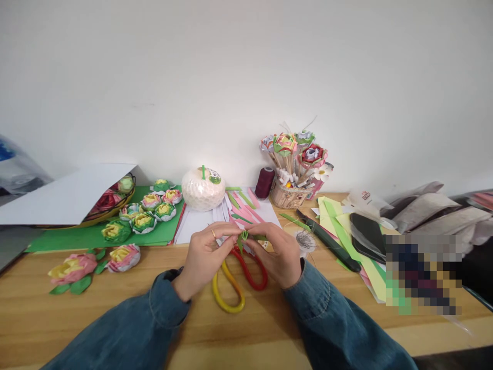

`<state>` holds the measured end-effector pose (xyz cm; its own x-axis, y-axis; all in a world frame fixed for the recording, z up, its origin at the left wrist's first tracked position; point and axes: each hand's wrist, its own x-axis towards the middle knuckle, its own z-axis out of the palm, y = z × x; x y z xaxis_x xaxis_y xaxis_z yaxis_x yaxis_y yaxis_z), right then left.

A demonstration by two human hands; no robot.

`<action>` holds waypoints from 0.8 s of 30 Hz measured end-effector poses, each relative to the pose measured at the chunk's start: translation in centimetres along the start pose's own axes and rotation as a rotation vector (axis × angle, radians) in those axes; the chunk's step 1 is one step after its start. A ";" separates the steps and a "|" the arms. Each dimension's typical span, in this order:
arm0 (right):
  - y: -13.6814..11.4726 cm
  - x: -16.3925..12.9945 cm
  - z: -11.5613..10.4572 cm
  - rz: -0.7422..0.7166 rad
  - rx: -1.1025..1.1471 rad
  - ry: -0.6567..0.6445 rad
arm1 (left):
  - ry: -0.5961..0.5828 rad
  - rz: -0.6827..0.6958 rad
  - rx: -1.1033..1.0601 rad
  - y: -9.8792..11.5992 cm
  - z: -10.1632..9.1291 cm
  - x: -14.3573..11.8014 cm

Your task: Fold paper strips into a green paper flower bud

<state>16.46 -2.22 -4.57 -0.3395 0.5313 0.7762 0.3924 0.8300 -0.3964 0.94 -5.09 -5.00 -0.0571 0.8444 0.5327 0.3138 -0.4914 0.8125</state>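
Note:
My left hand point(204, 254) and my right hand point(277, 252) meet above the wooden table point(115, 313), both pinching a small folded green paper piece point(244, 236) between the fingertips. A ring shows on a left finger. Under my hands lie scissors point(239, 280) with one yellow and one red handle loop. Behind my hands sit pink and green paper strips point(241, 205) on white sheets.
Folded paper lotus flowers point(150, 210) rest on a green sheet at left, two more point(96, 262) on the bare wood. A white round ornament point(203, 189), a maroon thread spool point(265, 182) and a basket of paper flowers on sticks point(295, 159) stand at the back. Yellow-green papers point(339, 221) pile at right.

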 end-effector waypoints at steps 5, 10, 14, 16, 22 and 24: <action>0.2 -0.2 0.1 -0.005 -0.028 0.026 | 0.008 0.016 -0.026 -0.2 0.1 -0.2; 0.3 -0.4 0.3 0.018 -0.028 0.017 | 0.011 0.012 -0.029 -0.2 0.1 -0.3; 0.3 -0.5 0.3 0.048 0.004 0.009 | 0.014 -0.025 -0.045 0.0 0.1 -0.2; 0.3 -0.4 0.2 0.064 0.026 -0.006 | 0.013 -0.034 -0.056 0.0 0.0 -0.2; 0.2 -0.1 0.0 0.077 0.060 -0.024 | -0.003 -0.082 -0.071 0.0 -0.1 -0.3; 0.2 0.0 -0.1 0.063 0.065 -0.029 | -0.009 -0.101 -0.077 0.0 -0.1 -0.4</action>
<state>16.59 -2.10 -4.63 -0.3407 0.5869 0.7345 0.3583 0.8033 -0.4757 0.83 -5.42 -5.16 -0.0760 0.8923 0.4451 0.2329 -0.4181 0.8780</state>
